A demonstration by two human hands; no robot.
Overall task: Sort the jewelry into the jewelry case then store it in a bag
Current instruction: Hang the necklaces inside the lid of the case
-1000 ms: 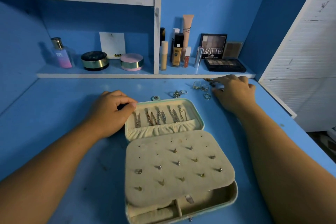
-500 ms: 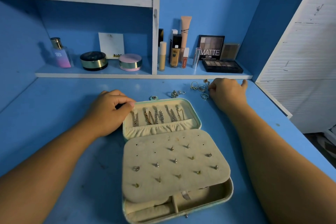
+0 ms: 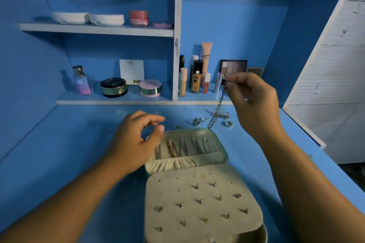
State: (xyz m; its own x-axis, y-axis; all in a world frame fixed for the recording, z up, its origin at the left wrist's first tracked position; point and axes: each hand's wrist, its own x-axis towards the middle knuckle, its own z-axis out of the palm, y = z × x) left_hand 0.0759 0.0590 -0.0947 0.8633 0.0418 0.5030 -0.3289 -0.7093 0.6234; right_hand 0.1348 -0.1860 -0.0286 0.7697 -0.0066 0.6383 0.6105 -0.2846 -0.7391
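Note:
An open mint-green jewelry case (image 3: 221, 145) lies on the blue desk. Its lid holds several hanging chains (image 3: 173, 149), and a cream earring panel (image 3: 201, 201) in front carries several studs. My right hand (image 3: 254, 96) is raised above the desk and pinches a chain bracelet (image 3: 216, 111) that dangles down toward the case's far right corner. My left hand (image 3: 136, 140) hovers at the lid's left edge with thumb and fingers loosely curved, holding nothing. Several loose rings (image 3: 226, 123) lie on the desk behind the case.
A low shelf (image 3: 118, 101) behind the desk carries a perfume bottle (image 3: 82, 81), round compacts, makeup tubes and an eyeshadow palette (image 3: 234, 67). An upper shelf holds white dishes (image 3: 87, 18) and a pink jar. A white slatted panel (image 3: 333, 77) stands at the right.
My right hand lifted off the desk, raising a chain bracelet from among the rings. My left hand let go of the lid's edge and opened. The view tilted upward.

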